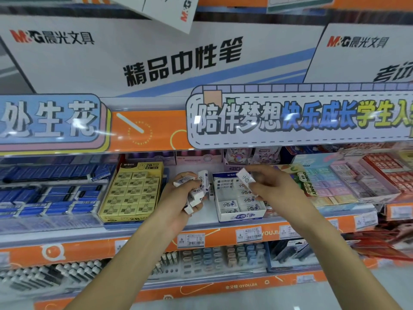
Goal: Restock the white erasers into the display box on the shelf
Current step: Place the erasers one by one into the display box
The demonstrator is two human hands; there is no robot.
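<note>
The left hand is curled around a loose bundle of white erasers, several of them fanned out between fingers and palm, just left of the display box on the shelf. The right hand hovers over the far right part of the box and pinches a single eraser between thumb and fingertips, tilted, not yet touching the ones below. The box is white with blue print, its near rows already filled with sleeved erasers lying flat; the far rows look partly filled (motion blur makes a count impossible).

To the left stands a yellow 2B eraser box; to the right lie trays of pastel erasers, well clear of the work.

These erasers should be light, small and firm, with only a slight rubbery give. Their paper sleeves are probably smooth, so the bundle in the left hand seems the likeliest to slip: one piece hangs low near the little finger. Each is best taken by its two long sides across the sleeve, which leaves the flat face free to slide down beside its neighbours. Pressing hard is unnecessary; lining the piece up square with the row matters more than force, since a skewed one would likely jam against the cardboard wall
</note>
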